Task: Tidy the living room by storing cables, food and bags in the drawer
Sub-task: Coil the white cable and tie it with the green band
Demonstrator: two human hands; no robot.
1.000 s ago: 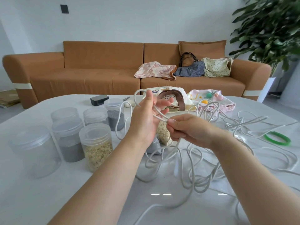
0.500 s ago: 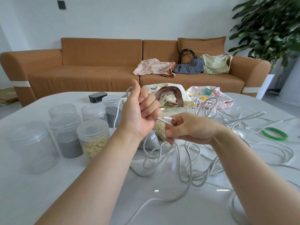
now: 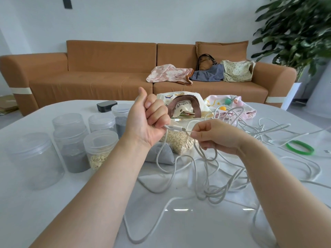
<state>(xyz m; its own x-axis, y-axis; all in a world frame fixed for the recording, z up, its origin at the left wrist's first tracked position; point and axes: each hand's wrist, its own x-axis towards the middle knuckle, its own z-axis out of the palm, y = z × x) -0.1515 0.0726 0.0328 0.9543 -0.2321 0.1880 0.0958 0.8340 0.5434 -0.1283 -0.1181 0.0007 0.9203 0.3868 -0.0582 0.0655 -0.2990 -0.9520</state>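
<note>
**A:** Where did we have the cable just then?

**B:** Our left hand (image 3: 148,122) was curled into a fist round the white cable (image 3: 214,196), with the plug end poking out toward our right hand (image 3: 215,138). That hand's thumb and forefinger pinched the cord just past the connector. The rest lay in a loose tangle on the table (image 3: 53,212), in front of us and off to the right.

**A:** What worried us?

**B:** Loops lay against the oat bag (image 3: 179,142) and over the grey bag (image 3: 161,154), near the jars (image 3: 100,149). We judged that a hard pull could snag a loop, drag a bag, tip a jar, or cinch the tangle into a knot.

**A:** And the connector?

**B:** Tugging it between two hands could have strained the joint.

**A:** The drawer?

**B:** We saw none in view, so the cable looked far from stored.
</note>
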